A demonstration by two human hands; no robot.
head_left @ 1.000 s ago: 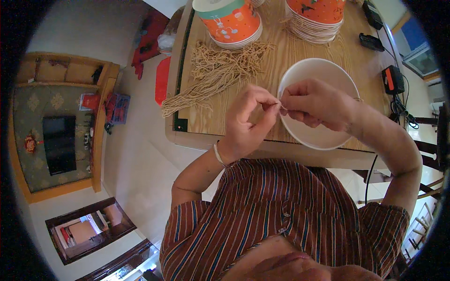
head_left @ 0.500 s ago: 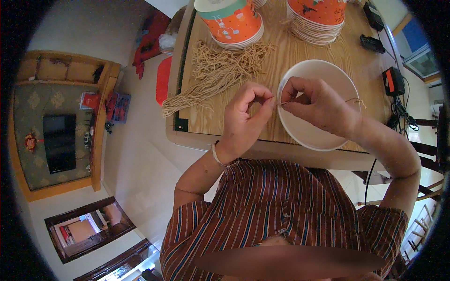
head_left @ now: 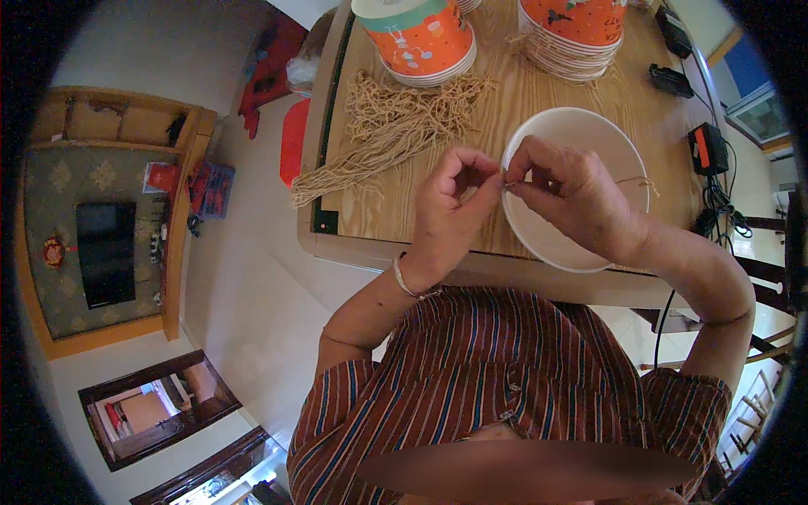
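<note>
A large white paper tub (head_left: 619, 139) stands at the near edge of the wooden table, its open mouth facing me. My left hand (head_left: 454, 206) and my right hand (head_left: 581, 198) meet at the tub's left rim, both closed in a pinch. Between their fingertips is a small bit of what looks like twine, mostly hidden by the fingers. My right hand reaches across the tub's mouth. On the tub's right side, a piece of tan twine (head_left: 637, 181) pokes out at the rim. Left of the tub lies a loose bundle of tan twine strands (head_left: 404, 126).
Two stacks of orange patterned paper tubs stand at the back, one left (head_left: 421, 50) and one right (head_left: 572, 42) with twine around its rims. A black and orange power adapter (head_left: 707, 150) and coiled cables (head_left: 720, 210) lie along the table's right side. A red stool (head_left: 295, 143) stands at left.
My left hand has moved slightly right and its fingertips now press against those of my right hand at the rim. The tub and twine bundle keep about the same place.
</note>
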